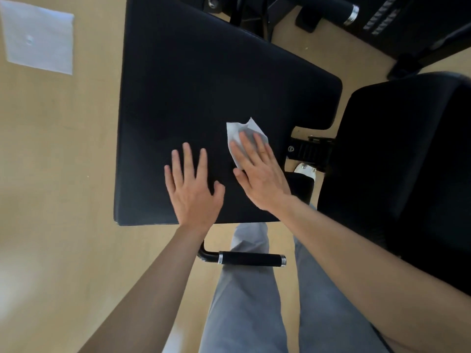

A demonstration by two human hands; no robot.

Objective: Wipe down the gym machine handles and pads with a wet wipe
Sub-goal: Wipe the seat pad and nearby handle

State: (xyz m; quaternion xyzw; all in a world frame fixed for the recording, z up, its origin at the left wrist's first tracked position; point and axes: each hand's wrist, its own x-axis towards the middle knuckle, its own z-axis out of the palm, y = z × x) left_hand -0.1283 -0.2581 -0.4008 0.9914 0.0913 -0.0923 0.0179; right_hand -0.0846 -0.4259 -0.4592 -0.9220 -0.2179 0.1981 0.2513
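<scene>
A large black pad (204,85) of the gym machine fills the middle of the view. On its near right part lies a white wet wipe (238,129), pressed flat under the straight fingers of my right hand (257,171). My left hand (192,187) rests flat on the pad just to the left, fingers spread, holding nothing. A black handle (251,259) with chrome end rings sticks out below the pad's near edge, over my legs.
A second black pad (407,161) stands at the right, with a black bracket (309,151) between the two pads. More machine frame and a chrome-ringed handle (353,11) lie at the top right. A white sheet (38,36) lies on the tan floor at top left.
</scene>
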